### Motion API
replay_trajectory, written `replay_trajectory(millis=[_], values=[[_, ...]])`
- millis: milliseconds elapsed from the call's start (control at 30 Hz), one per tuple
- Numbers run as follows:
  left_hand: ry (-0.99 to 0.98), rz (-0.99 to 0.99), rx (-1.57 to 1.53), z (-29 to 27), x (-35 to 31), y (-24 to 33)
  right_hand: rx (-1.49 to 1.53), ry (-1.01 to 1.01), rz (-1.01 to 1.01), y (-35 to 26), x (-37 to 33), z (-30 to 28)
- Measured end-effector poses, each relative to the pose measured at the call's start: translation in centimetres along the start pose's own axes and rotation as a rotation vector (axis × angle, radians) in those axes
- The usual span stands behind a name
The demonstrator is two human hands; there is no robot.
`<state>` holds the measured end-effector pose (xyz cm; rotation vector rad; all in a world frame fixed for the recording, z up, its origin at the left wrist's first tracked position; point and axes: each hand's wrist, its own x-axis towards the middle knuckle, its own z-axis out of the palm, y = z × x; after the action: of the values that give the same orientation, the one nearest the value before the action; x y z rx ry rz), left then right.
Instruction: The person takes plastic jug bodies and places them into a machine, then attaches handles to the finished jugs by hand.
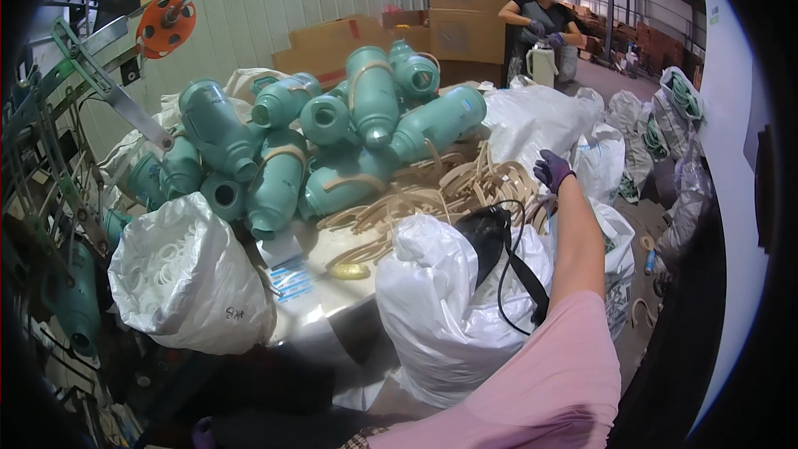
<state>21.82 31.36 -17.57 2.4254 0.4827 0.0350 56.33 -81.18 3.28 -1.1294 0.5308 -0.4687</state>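
Note:
My right arm, in a pink sleeve, reaches far forward. My right hand (553, 171), in a purple glove, is at the right edge of a heap of curved beige plastic handles (490, 173), beside a white sack (532, 120). Its fingers look slightly bent and apart, with nothing visible in them. Only a purple bit of my left hand (202, 432) shows at the lower edge; its fingers are hidden in shadow. Left of the handles lie several green thermos casings (372, 96), piled at different angles, some with a beige handle across them.
An open white sack of white rings (179, 270) stands front left. Another white sack (432, 299) carries a black bag (482, 241) and cable. A yellow lump (349, 271) lies on the table (324, 303). Metal machinery (108, 87) stands left. A co-worker (544, 21) handles a pale container.

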Motion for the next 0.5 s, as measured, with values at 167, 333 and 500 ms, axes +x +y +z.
replay_trajectory(millis=[167, 333, 500], values=[[-0.029, -0.122, -0.224, 0.5, 0.1, 1.2, -0.017, 0.126, 0.026, 0.2, -3.7, -4.8], [-0.155, -0.401, -0.462, -0.5, -0.8, 1.5, -0.072, 0.234, -0.092, -0.4, -6.6, -5.1], [-0.225, -0.468, -0.491, -0.9, -0.9, -0.7, -0.099, 0.292, -0.053, -0.7, -7.3, -5.5]])
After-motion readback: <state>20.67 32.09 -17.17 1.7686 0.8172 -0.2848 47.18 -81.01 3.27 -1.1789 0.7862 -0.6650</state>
